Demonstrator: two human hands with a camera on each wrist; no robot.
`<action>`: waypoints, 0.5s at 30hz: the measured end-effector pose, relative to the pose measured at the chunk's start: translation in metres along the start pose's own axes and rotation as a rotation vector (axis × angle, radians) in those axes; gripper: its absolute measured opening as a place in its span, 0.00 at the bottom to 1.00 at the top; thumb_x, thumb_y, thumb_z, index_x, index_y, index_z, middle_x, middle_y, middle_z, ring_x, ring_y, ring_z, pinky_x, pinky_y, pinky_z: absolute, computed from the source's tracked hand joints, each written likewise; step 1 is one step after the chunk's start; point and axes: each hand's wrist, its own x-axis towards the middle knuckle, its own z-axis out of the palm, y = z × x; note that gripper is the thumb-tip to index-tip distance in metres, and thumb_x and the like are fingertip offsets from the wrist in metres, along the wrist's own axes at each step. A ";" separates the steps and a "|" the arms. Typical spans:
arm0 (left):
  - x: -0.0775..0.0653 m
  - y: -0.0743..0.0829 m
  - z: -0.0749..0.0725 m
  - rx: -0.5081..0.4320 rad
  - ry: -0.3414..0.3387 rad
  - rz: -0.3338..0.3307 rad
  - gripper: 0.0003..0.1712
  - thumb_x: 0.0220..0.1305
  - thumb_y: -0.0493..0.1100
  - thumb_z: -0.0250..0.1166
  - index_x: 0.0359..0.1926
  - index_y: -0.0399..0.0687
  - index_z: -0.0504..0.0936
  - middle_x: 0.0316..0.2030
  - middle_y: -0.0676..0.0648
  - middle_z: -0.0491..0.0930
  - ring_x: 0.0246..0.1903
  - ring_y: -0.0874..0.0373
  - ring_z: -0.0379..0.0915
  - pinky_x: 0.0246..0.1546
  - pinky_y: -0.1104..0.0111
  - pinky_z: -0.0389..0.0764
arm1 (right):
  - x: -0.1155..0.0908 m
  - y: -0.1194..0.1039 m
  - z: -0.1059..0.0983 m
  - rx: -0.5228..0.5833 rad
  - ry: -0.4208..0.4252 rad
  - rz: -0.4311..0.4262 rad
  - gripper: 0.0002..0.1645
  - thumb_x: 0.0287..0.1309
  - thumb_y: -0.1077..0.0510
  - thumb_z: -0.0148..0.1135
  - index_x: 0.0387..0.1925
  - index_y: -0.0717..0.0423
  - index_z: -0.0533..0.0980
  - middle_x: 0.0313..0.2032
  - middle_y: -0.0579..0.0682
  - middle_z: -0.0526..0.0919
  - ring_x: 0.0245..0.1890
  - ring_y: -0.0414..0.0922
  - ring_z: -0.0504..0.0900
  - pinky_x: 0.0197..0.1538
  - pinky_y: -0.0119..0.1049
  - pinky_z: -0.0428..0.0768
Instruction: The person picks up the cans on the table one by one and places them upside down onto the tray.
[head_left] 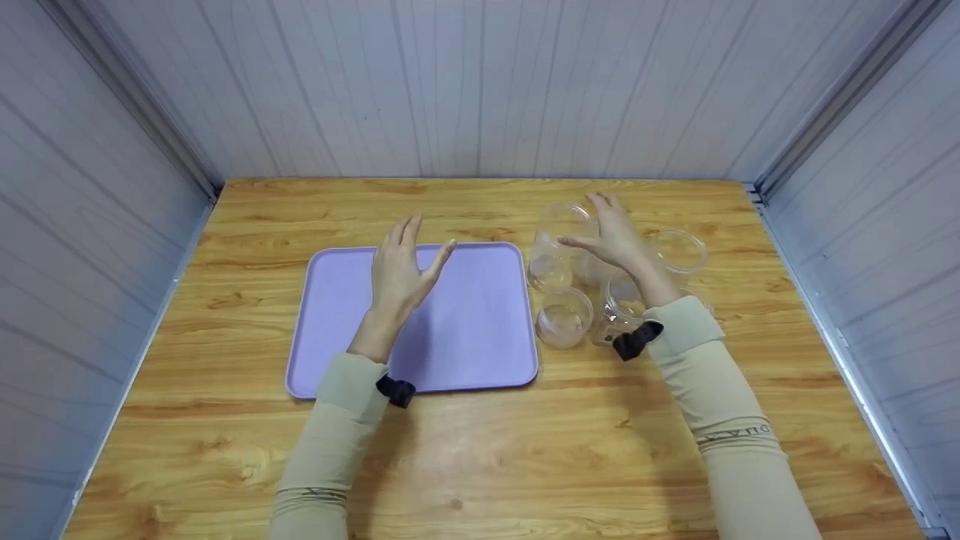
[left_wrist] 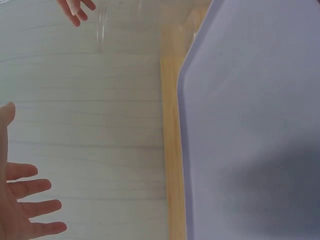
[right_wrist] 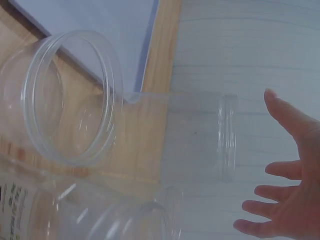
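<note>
Yellow-brown wood-grain tabletop point(head_left: 480, 465), pale panelled walls point(head_left: 465, 90); your left hand point(head_left: 401, 274) and right hand point(head_left: 616, 238) spread wide, gripping nothing.
Left: over the lilac rectangular tray point(head_left: 484, 330). Right: near clear cylindrical plastic jars point(head_left: 564, 321) beside the tray, partly masked by that hand, hard to count; one printed label point(right_wrist: 16, 207), cut off in your right-wrist view, unreadable.

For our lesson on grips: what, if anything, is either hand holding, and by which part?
Nothing: the left hand, near the tray, and the right hand, near the jars, are empty.
</note>
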 end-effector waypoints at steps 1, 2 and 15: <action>-0.001 0.001 0.002 -0.012 0.012 0.002 0.43 0.57 0.67 0.48 0.60 0.38 0.64 0.57 0.39 0.64 0.57 0.45 0.58 0.56 0.53 0.59 | 0.002 0.000 0.002 0.001 0.000 0.000 0.57 0.43 0.40 0.65 0.64 0.66 0.49 0.63 0.66 0.47 0.62 0.61 0.49 0.61 0.53 0.52; -0.001 0.001 0.004 -0.025 0.029 0.006 0.42 0.57 0.66 0.49 0.59 0.37 0.65 0.57 0.39 0.65 0.57 0.45 0.58 0.55 0.53 0.59 | 0.004 0.000 0.003 0.002 0.000 0.001 0.57 0.42 0.40 0.65 0.64 0.66 0.49 0.63 0.66 0.47 0.62 0.61 0.49 0.61 0.53 0.53; -0.007 0.009 0.028 -0.156 0.136 0.022 0.31 0.59 0.56 0.55 0.52 0.34 0.72 0.52 0.40 0.70 0.53 0.48 0.62 0.54 0.58 0.63 | 0.019 0.003 0.016 -0.022 -0.031 0.060 0.60 0.41 0.38 0.65 0.66 0.64 0.46 0.64 0.66 0.45 0.63 0.61 0.47 0.60 0.55 0.52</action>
